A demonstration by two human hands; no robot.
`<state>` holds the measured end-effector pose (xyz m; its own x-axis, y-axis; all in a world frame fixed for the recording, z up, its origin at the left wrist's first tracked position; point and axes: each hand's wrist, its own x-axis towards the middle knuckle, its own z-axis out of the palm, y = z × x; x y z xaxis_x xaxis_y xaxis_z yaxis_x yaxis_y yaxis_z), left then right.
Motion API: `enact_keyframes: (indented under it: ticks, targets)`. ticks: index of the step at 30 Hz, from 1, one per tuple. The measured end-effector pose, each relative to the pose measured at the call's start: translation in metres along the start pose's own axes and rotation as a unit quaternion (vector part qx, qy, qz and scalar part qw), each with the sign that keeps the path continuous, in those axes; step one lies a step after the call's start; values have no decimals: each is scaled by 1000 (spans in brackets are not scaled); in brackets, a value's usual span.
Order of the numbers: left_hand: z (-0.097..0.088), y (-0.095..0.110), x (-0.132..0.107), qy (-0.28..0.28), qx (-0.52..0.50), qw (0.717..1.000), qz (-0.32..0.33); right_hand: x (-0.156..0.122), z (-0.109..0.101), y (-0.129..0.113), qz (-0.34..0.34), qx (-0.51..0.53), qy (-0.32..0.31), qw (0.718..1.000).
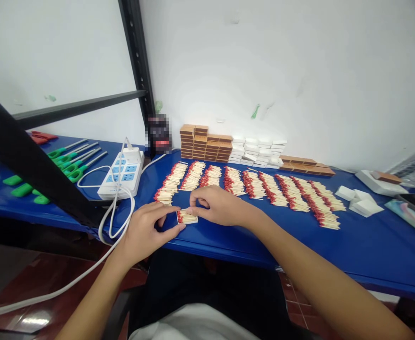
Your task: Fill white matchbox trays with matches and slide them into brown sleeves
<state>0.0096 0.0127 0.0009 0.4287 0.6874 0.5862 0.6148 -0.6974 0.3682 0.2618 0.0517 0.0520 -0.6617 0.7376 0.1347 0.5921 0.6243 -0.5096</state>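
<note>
"Where's the matchbox tray?"
"Near the front edge of the blue table, matches inside."
"The hands?"
"The left hand, half open, brackets its left end; the right hand curls over the other. Can't tell if either grips."
"The room?"
"White wall behind, black frame left, red tiles below."

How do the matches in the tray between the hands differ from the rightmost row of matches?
The tray's matches sit inside the white tray; the rightmost row lies loose on the blue table. The tray's matches form a short batch; the rightmost row stretches in a longer slanting band. The left hand and right hand flank the tray's matches; neither touches the rightmost row. Both show pale sticks with red heads.
</note>
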Motion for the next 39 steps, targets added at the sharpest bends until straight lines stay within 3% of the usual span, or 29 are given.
enact_keyframes:
  ticks: [7, 39]
  targets:
    - [-1, 1, 0, -1, 2, 1000, -3, -1, -3, 0, -33, 11, -6, 999]
    - [-1, 2, 1, 1, 11, 1000, 2, 3, 11, 0, -10, 19, 44, 999]
